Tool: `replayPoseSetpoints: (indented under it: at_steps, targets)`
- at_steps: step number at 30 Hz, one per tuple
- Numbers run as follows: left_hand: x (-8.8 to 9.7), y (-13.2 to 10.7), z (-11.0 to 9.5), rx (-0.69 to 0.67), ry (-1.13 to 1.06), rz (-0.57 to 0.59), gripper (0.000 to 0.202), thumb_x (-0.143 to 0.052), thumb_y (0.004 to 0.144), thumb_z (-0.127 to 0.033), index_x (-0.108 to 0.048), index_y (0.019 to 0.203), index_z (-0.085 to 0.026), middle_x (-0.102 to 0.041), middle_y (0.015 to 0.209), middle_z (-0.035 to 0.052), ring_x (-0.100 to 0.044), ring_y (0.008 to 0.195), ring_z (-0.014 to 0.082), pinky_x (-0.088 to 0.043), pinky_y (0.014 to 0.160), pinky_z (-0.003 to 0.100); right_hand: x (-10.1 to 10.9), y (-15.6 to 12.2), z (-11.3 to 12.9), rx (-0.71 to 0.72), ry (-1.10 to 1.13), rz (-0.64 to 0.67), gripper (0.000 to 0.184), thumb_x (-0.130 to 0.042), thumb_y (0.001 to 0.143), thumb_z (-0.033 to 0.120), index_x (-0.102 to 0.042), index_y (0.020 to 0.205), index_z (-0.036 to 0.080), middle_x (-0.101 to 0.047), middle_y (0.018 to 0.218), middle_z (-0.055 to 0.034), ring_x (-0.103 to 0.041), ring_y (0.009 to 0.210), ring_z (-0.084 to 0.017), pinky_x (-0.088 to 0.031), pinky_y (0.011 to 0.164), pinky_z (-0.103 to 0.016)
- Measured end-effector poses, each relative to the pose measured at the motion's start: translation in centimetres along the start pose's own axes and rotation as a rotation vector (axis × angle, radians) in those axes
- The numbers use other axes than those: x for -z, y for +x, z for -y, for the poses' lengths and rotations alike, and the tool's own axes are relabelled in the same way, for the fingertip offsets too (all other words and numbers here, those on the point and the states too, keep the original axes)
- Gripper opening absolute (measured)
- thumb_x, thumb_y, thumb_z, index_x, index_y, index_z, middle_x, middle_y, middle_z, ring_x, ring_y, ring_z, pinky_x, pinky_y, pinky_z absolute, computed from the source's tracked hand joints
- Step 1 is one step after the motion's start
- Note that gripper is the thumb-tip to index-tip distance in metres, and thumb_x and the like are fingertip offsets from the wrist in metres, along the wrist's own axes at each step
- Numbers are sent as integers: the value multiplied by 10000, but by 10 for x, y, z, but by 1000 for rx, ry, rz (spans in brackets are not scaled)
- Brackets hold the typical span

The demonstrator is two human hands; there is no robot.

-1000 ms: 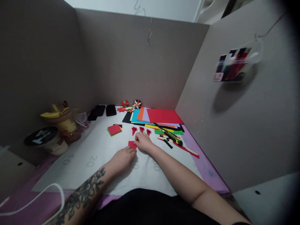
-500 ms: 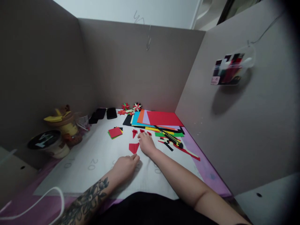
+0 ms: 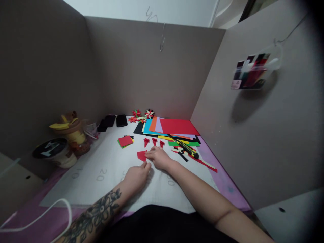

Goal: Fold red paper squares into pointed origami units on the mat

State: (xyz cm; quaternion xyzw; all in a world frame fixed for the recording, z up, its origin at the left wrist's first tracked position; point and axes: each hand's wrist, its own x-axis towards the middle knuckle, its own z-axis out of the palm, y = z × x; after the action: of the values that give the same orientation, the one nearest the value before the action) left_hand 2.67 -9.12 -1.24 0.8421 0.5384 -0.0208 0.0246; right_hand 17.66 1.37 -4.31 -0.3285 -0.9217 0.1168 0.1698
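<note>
A partly folded piece of red paper (image 3: 141, 156) lies on the white sheet in front of me. My left hand (image 3: 138, 176) is closed, thumb and forefinger pinching the paper's lower corner. With its fingertips together, my right hand (image 3: 158, 157) presses on the paper's right edge; the exact grip there is partly hidden. Just beyond, folded red paper pieces (image 3: 146, 142) stand in a row. To their left is a small stack of coloured paper squares (image 3: 125, 141), red on top.
Coloured paper sheets (image 3: 177, 126) lie at the back, with a yellow-black cutter (image 3: 188, 149) and paper strips (image 3: 206, 165) to the right. Folded paper stars (image 3: 149, 113) and black phones (image 3: 121, 120) are behind. Pots and a lidded tub (image 3: 54, 153) stand left. Grey panels surround the table.
My right hand has come down and left from the row of folded red pieces onto the red paper's edge. My left hand stays at the lower corner. The view has shifted slightly.
</note>
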Motion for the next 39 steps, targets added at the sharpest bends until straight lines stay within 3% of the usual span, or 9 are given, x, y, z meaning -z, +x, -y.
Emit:
replayPoseSetpoints:
  at_steps: [8, 11, 14, 19, 23, 31, 35, 39]
  targets:
    - [0, -1, 0, -4, 34, 2, 293, -358, 769, -68, -462, 1027, -160, -591, 1044, 116, -631, 680, 187, -459, 582, 281, -5, 5, -4, -136, -74, -72, 510, -534, 719, 74, -555, 1192, 264, -525, 1293, -18, -376, 1174, -275, -292, 949, -455]
    - [-2, -1, 1, 1, 30, -8, 266, -354, 791, -93, -462, 1023, -165, -600, 1024, 109, -631, 674, 183, -452, 575, 274, -4, 0, -3, -35, 6, -148, 486, -519, 735, 62, -571, 1177, 257, -546, 1268, -25, -409, 1135, -234, -303, 964, -423]
    - [-3, -1, 3, 3, 6, -20, 246, -354, 803, -109, -472, 1011, -169, -618, 989, 99, -630, 674, 181, -443, 578, 268, -5, -4, -2, 89, 93, -126, 350, -522, 756, 85, -665, 1022, 263, -659, 1090, -9, -492, 1002, -201, -356, 920, -374]
    - [3, -4, 22, -7, -99, -65, 196, -377, 849, -197, -533, 969, -196, -659, 813, 53, -626, 722, 196, -446, 636, 275, -9, -4, -3, 89, 122, -79, 347, -517, 753, 72, -684, 1001, 248, -674, 1061, -20, -535, 944, -189, -389, 877, -345]
    - [3, -6, 43, 27, -105, -198, 262, -407, 821, -122, -624, 944, -201, -654, 1001, 74, -581, 915, 213, -448, 777, 315, -8, -3, -3, 82, 147, -72, 347, -504, 764, 66, -690, 997, 244, -677, 1052, -26, -541, 951, -187, -391, 885, -346]
    - [-10, 4, 58, -114, -58, -268, 338, -411, 841, -113, -610, 1098, -209, -527, 1280, 75, -438, 1173, 257, -412, 915, 407, -5, -3, -3, 100, 182, -91, 342, -478, 788, 66, -689, 993, 239, -676, 1049, -26, -547, 951, -172, -395, 883, -333]
    - [-2, 13, 63, -210, -68, -270, 320, -396, 872, -139, -600, 1112, -194, -569, 1217, 92, -414, 1203, 242, -377, 949, 411, -6, -3, -7, 119, 203, -71, 348, -488, 781, 51, -689, 989, 245, -672, 1057, -30, -551, 950, -168, -390, 892, -343]
    - [12, 30, 79, -423, -146, -192, 258, -412, 886, -180, -642, 995, -213, -647, 1051, 63, -513, 1064, 179, -357, 956, 346, -10, -3, -11, 109, 237, -72, 371, -483, 769, 33, -698, 965, 263, -671, 1052, -14, -540, 965, -167, -388, 902, -347]
